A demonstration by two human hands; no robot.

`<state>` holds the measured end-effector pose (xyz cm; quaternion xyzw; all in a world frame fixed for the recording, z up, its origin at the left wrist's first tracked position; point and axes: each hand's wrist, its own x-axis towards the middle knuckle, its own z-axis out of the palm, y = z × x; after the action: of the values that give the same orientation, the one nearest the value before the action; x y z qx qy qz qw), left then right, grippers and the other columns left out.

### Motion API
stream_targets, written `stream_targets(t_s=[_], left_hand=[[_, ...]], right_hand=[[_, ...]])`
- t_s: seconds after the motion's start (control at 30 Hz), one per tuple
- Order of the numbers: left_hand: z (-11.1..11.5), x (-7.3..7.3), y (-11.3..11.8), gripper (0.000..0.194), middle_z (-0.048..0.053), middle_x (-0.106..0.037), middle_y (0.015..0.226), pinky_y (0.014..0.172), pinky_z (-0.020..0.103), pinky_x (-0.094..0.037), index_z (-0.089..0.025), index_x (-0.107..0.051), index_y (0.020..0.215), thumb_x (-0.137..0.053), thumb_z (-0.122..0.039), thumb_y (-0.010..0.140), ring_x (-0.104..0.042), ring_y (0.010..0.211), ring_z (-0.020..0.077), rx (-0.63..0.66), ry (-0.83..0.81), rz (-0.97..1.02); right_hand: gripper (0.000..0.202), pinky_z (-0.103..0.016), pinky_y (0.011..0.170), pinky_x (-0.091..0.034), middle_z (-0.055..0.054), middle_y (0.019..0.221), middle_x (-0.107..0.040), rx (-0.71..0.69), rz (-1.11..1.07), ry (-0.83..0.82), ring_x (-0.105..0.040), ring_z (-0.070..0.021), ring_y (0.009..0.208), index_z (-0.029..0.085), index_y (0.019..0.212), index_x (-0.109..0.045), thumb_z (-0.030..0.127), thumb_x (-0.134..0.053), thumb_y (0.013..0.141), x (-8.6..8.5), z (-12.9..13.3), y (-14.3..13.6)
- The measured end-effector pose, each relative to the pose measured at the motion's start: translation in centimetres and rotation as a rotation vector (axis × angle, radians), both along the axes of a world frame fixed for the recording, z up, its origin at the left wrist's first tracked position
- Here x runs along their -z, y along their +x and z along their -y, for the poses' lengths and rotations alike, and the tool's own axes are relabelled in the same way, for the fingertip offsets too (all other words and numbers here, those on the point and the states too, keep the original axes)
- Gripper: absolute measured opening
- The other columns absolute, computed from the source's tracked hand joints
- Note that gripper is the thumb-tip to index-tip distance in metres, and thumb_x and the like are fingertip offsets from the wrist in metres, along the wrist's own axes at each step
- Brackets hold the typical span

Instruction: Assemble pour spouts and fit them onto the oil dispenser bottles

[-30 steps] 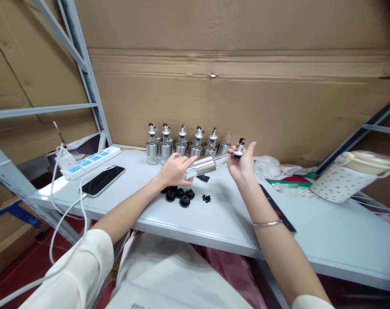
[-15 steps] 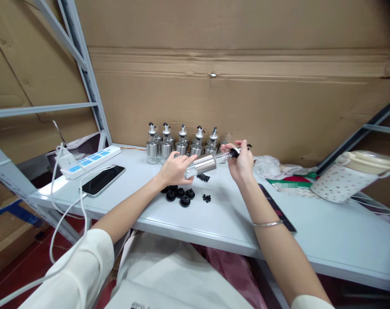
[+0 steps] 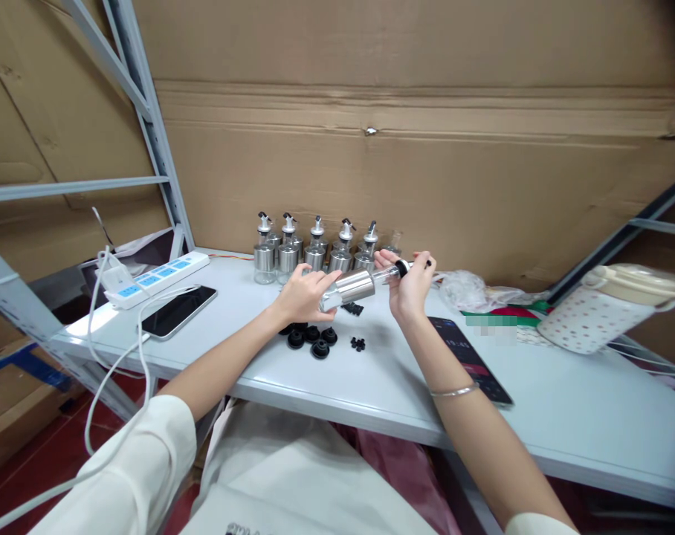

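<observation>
My left hand [image 3: 305, 294] holds the base end of a glass bottle with a steel sleeve [image 3: 355, 287], which lies nearly sideways above the table, its neck to the right. At that neck, my right hand [image 3: 412, 286] grips the spout top with its black collar [image 3: 403, 268]. Behind them stands a row of similar bottles [image 3: 315, 257], several with spouts fitted. Several round black stoppers [image 3: 320, 348] lie on the table below my left hand. Small black parts [image 3: 357, 344] lie to their right, and more small black pieces [image 3: 352, 307] are beneath the held bottle.
On the left are a power strip [image 3: 157, 279], a phone [image 3: 180, 312] and white cables [image 3: 143, 349]. A dark phone [image 3: 474, 360] lies beside my right forearm. Farther right are a plastic bag [image 3: 464, 290] and a dotted white jug [image 3: 605, 306]. Cardboard [image 3: 415, 178] rises behind the table.
My right hand has shifted slightly left and turned at the spout, with its fingers in a new position. More of the dark phone's screen shows. The left hand has hardly moved.
</observation>
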<state>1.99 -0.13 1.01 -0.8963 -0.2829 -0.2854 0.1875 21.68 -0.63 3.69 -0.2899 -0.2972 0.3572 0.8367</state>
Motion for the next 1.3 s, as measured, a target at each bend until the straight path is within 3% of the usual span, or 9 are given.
stream_targets(t_s=[0.2, 0.43, 0.7, 0.97, 1.3], left_hand=[[0.3, 0.1, 0.1, 0.066, 0.014, -0.067, 0.103, 0.095, 0.043, -0.033, -0.009, -0.046, 0.127, -0.055, -0.042, 0.071, -0.063, 0.092, 0.0257, 0.017, -0.019, 0.016], [0.4, 0.2, 0.3, 0.067, 0.012, -0.068, 0.1, 0.095, 0.045, -0.033, -0.011, -0.045, 0.126, -0.057, -0.044, 0.069, -0.064, 0.091, 0.0263, 0.043, -0.052, 0.041], [1.5, 0.1, 1.0, 0.069, 0.011, -0.07, 0.1, 0.097, 0.044, -0.034, -0.01, -0.044, 0.126, -0.055, -0.046, 0.069, -0.065, 0.09, 0.024, 0.092, -0.091, 0.123], [1.8, 0.5, 1.3, 0.067, 0.014, -0.066, 0.113, 0.094, 0.043, -0.038, -0.012, -0.045, 0.124, -0.055, -0.046, 0.067, -0.065, 0.09, 0.0247, 0.129, -0.116, 0.159], [1.4, 0.5, 1.0, 0.07, 0.014, -0.067, 0.106, 0.094, 0.043, -0.037, -0.01, -0.041, 0.127, -0.055, -0.042, 0.067, -0.065, 0.09, 0.0245, 0.13, -0.123, 0.186]], right_hand=[[0.026, -0.031, 0.056, -0.058, 0.005, 0.055, -0.064, -0.005, 0.028, -0.018, -0.069, -0.0159, 0.05, 0.025, 0.083, -0.037, 0.048, -0.032, 0.093, 0.1, 0.2, 0.2], [0.028, -0.026, 0.049, -0.055, 0.008, 0.051, -0.061, -0.002, 0.048, 0.01, -0.066, -0.0145, 0.045, 0.025, 0.082, -0.039, 0.052, -0.039, 0.088, 0.2, 0.1, 0.2], [0.037, -0.032, 0.06, -0.058, 0.009, 0.055, -0.063, -0.115, 0.117, 0.098, -0.071, -0.0181, 0.057, 0.027, 0.089, -0.037, 0.054, -0.058, 0.076, -0.1, 1.2, -1.1], [0.035, -0.036, 0.063, -0.057, 0.009, 0.056, -0.064, -0.19, 0.128, 0.136, -0.07, -0.0183, 0.056, 0.027, 0.089, -0.035, 0.051, -0.057, 0.076, 0.1, 1.2, -1.3], [0.024, -0.039, 0.072, -0.055, 0.003, 0.063, -0.069, -0.25, 0.145, 0.136, -0.071, -0.0192, 0.061, 0.024, 0.085, -0.042, 0.043, -0.054, 0.078, 0.1, 1.3, -1.7]])
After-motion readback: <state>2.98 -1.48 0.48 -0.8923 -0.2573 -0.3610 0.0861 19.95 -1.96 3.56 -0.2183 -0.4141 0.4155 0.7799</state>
